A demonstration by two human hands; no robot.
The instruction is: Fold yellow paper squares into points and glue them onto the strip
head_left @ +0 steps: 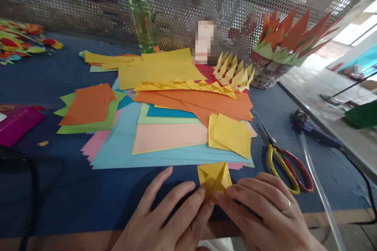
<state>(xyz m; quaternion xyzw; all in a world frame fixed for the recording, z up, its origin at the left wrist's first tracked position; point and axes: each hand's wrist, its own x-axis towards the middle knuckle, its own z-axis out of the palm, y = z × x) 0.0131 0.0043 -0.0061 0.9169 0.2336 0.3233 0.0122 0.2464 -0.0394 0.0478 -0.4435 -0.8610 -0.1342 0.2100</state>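
A small square of yellow paper (215, 174), creased with its corners folded inward, lies near the table's front edge. My left hand (172, 213) grips its lower left side between thumb and index finger, the other fingers spread over the blue tabletop. From the right, my right hand (263, 208), with a ring on one finger, holds the lower right side. The paper's lowest corner is partly hidden by my fingertips. Just behind it are loose yellow paper squares (231, 135) on a stack of coloured sheets (118, 153).
Scissors (275, 149) and a glue gun (313, 129) with a clear glue stick lie to the right. A strip of folded yellow pieces (185, 86) tops the sheets. Orange and green squares (88, 106) lie left. Behind stand a green bottle (141, 19) and a spiky paper-trimmed basket (268, 70).
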